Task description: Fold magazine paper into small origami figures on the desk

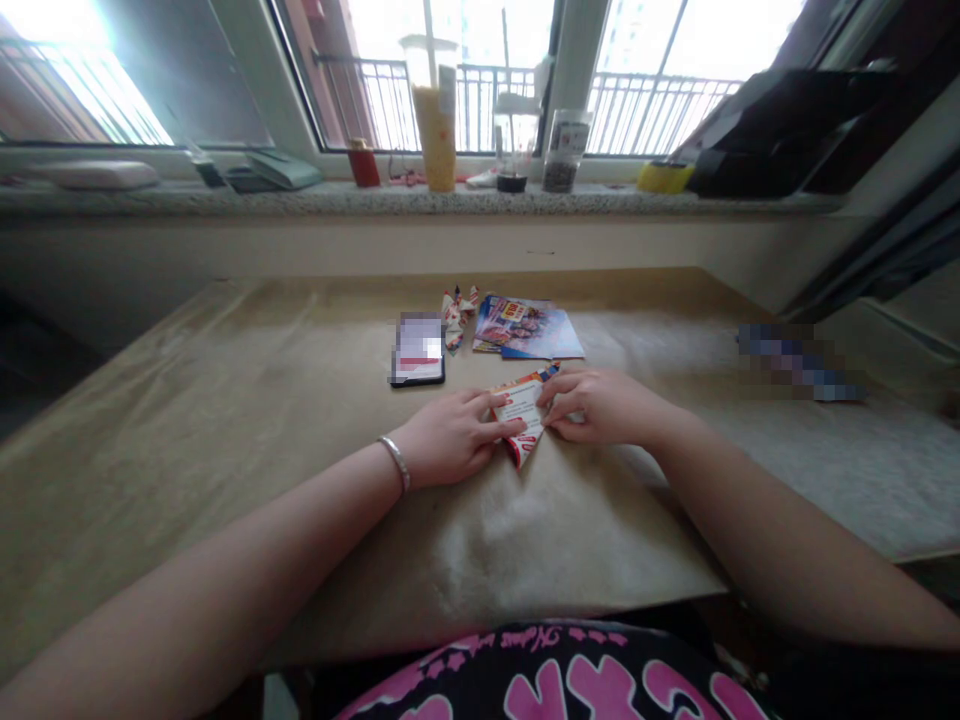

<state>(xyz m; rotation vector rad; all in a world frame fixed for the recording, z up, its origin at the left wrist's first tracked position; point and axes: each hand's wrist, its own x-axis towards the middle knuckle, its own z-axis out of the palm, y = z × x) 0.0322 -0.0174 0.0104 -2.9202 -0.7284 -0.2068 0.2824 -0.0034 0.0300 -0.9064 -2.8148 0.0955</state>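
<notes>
Between my hands is a piece of folded printed paper, white with lines of text, orange and red at its edges, and a pointed corner towards me. My left hand, with a bangle at the wrist, holds it against the table from the left, fingertips on its white face. From the right, my right hand pinches its edge between thumb and fingers. Just beyond lie a folded paper figure with red and blue print and a stack of printed sheets. A phone with a blurred screen lies left of them.
A tan cover lies over the table. A blurred dark item is at the right. On the stone windowsill stand a tall drink cup, a red-capped jar, clear cups and a black bag.
</notes>
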